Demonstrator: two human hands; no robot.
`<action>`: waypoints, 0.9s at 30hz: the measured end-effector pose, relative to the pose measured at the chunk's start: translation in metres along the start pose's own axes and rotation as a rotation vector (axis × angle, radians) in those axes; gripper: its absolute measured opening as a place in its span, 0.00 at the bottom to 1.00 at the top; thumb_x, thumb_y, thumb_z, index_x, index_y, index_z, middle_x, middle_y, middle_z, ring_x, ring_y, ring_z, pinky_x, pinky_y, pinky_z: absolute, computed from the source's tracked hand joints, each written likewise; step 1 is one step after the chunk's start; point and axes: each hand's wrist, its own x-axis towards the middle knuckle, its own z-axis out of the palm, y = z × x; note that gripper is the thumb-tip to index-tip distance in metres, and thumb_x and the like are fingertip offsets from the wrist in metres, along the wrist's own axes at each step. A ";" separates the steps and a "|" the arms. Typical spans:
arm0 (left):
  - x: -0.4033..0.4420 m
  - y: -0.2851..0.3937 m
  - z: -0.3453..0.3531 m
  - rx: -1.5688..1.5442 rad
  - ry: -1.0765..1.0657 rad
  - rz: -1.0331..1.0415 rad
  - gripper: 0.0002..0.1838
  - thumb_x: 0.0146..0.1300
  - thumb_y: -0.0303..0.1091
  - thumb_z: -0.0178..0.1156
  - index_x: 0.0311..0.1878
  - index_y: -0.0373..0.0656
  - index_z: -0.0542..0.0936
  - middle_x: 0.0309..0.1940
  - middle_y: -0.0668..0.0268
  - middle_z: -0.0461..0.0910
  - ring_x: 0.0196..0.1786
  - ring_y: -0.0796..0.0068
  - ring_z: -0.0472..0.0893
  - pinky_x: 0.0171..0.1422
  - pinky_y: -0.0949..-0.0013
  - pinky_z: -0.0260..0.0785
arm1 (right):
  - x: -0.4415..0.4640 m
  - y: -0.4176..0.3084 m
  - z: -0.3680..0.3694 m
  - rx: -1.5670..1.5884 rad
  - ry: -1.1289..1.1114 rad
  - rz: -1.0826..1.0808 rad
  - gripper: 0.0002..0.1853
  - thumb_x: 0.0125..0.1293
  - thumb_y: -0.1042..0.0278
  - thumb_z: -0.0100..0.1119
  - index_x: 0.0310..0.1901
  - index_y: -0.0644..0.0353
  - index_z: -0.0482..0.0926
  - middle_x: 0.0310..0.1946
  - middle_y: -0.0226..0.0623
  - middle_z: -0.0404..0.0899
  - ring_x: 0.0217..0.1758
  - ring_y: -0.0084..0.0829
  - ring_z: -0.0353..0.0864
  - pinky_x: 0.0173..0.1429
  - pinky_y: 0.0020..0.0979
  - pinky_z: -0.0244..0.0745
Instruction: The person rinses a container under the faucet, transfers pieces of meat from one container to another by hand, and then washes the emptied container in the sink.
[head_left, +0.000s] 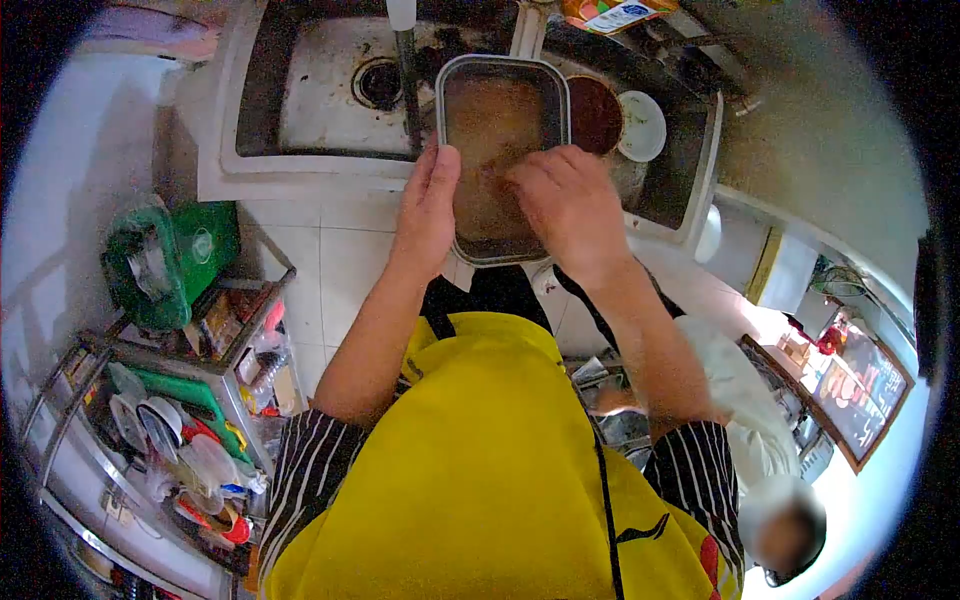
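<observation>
A rectangular container with a metal-looking rim and brownish contents is held up over the front edge of the double sink. My left hand grips its left side, thumb at the rim. My right hand is over the container's right side with the fingers bent inward and the fingertips at the brown contents; whether they pinch anything is hidden. Left of the container, a tap reaches over the left basin. In the right basin are a dark red round item and a white bowl.
A metal rack at the left holds a green crate and many dishes. An orange packet lies behind the right basin. Another person in pale clothing is at the lower right, near a framed board.
</observation>
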 end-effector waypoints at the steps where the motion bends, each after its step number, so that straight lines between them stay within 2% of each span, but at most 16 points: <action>1: 0.000 0.000 0.000 -0.012 -0.003 -0.003 0.38 0.77 0.53 0.50 0.78 0.35 0.57 0.72 0.61 0.66 0.72 0.73 0.65 0.75 0.70 0.56 | 0.003 -0.004 0.004 -0.007 0.008 -0.015 0.10 0.59 0.68 0.57 0.42 0.55 0.80 0.40 0.39 0.81 0.49 0.42 0.79 0.55 0.43 0.75; 4: 0.005 -0.003 -0.003 -0.002 0.023 -0.025 0.37 0.77 0.53 0.50 0.77 0.35 0.58 0.72 0.61 0.66 0.71 0.73 0.65 0.76 0.70 0.56 | 0.010 -0.009 0.017 -0.006 0.005 0.069 0.09 0.59 0.69 0.56 0.41 0.56 0.79 0.39 0.40 0.80 0.48 0.42 0.81 0.53 0.43 0.77; 7: 0.005 0.001 0.000 -0.006 -0.015 0.003 0.38 0.76 0.54 0.51 0.77 0.34 0.58 0.72 0.60 0.66 0.72 0.72 0.65 0.76 0.70 0.55 | 0.025 -0.009 0.018 -0.061 -0.070 0.079 0.11 0.58 0.72 0.58 0.44 0.56 0.79 0.43 0.39 0.81 0.49 0.42 0.81 0.57 0.40 0.76; 10: 0.005 -0.006 0.005 0.072 0.088 0.049 0.29 0.78 0.52 0.47 0.68 0.38 0.69 0.64 0.60 0.74 0.64 0.69 0.74 0.71 0.62 0.65 | 0.032 -0.003 0.026 -0.083 -0.176 0.054 0.09 0.58 0.72 0.56 0.41 0.57 0.78 0.42 0.40 0.81 0.49 0.42 0.81 0.57 0.41 0.76; 13: 0.006 -0.009 0.005 0.048 0.109 -0.002 0.29 0.78 0.52 0.47 0.69 0.37 0.68 0.64 0.60 0.74 0.64 0.69 0.74 0.71 0.63 0.65 | 0.029 0.001 0.034 -0.068 -0.118 0.002 0.08 0.58 0.72 0.57 0.40 0.58 0.76 0.41 0.41 0.80 0.48 0.43 0.80 0.57 0.42 0.75; 16: 0.006 -0.004 0.003 0.033 0.063 -0.073 0.39 0.76 0.55 0.52 0.76 0.32 0.59 0.71 0.60 0.67 0.71 0.73 0.65 0.76 0.70 0.54 | 0.028 0.006 0.035 -0.040 -0.137 0.037 0.09 0.58 0.72 0.58 0.41 0.58 0.76 0.40 0.41 0.80 0.48 0.43 0.80 0.56 0.43 0.76; 19: 0.004 0.006 0.008 0.039 0.040 -0.045 0.38 0.76 0.54 0.52 0.76 0.33 0.60 0.70 0.61 0.68 0.71 0.73 0.66 0.76 0.70 0.55 | 0.025 0.005 0.023 -0.027 -0.095 0.049 0.08 0.62 0.68 0.54 0.41 0.57 0.78 0.38 0.42 0.81 0.48 0.44 0.83 0.54 0.43 0.78; 22: 0.008 0.004 0.004 0.020 -0.005 -0.018 0.36 0.76 0.54 0.52 0.75 0.35 0.62 0.69 0.62 0.70 0.69 0.74 0.67 0.75 0.70 0.56 | 0.021 0.003 0.022 -0.059 -0.150 0.032 0.07 0.62 0.69 0.54 0.41 0.58 0.78 0.39 0.43 0.81 0.48 0.44 0.83 0.53 0.42 0.79; 25: 0.010 0.000 0.006 0.024 0.076 -0.031 0.35 0.76 0.54 0.52 0.74 0.36 0.64 0.69 0.63 0.70 0.69 0.74 0.67 0.74 0.70 0.57 | 0.019 -0.005 0.010 -0.009 -0.169 0.130 0.06 0.59 0.72 0.58 0.38 0.59 0.77 0.39 0.43 0.81 0.47 0.46 0.81 0.50 0.42 0.79; 27: 0.012 -0.001 0.004 0.002 0.044 -0.039 0.36 0.76 0.55 0.52 0.75 0.36 0.63 0.69 0.62 0.70 0.70 0.73 0.67 0.75 0.69 0.56 | 0.018 -0.003 0.011 -0.020 -0.176 0.145 0.06 0.59 0.71 0.59 0.38 0.59 0.77 0.39 0.43 0.81 0.47 0.46 0.81 0.49 0.43 0.79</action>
